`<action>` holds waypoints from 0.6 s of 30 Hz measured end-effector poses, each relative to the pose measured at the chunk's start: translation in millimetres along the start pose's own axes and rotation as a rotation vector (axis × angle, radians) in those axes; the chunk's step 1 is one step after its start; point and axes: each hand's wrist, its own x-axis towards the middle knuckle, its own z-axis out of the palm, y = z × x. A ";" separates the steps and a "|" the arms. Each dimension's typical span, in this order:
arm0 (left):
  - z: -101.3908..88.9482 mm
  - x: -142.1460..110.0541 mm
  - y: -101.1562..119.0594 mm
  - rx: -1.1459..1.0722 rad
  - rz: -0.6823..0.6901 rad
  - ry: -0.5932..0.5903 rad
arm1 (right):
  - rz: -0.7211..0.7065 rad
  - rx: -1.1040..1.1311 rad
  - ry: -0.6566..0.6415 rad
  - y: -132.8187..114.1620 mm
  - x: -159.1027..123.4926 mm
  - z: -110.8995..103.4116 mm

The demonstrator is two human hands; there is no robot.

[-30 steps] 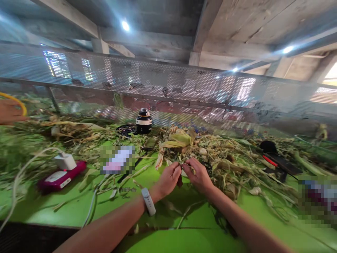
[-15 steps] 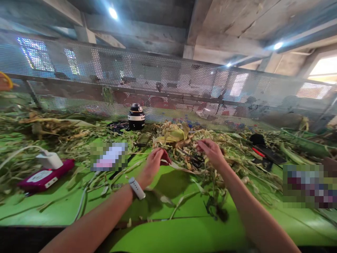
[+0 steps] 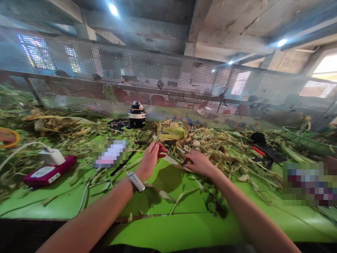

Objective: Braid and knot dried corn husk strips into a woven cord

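Observation:
My left hand (image 3: 151,160), with a white watch band on its wrist, pinches one end of a pale corn husk strip (image 3: 171,161). The strip slants down to the right, just above the green tabletop (image 3: 168,179). At its other end the fingers of my right hand (image 3: 200,163) are curled in and closed on it; the fingertips are partly hidden. Behind both hands lies a bundle of yellow-green corn husks (image 3: 173,133). Dry husk scraps (image 3: 223,154) are heaped around and beyond my right hand.
A black bottle (image 3: 137,115) stands at the back before a perforated metal screen (image 3: 168,77). Leftward are a phone (image 3: 112,154), a magenta power bank (image 3: 50,174) with a white charger, and another person's hand (image 3: 5,137). A green basket (image 3: 308,142) stands right.
My right hand has come down and left to the husk strip, fingers curling in. My left hand has shifted slightly up. The other person's hand at the left edge has moved lower.

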 end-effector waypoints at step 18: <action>3.5 -6.0 -3.6 -0.003 -0.037 -0.091 | 0.131 0.610 0.356 22.4 13.6 -6.2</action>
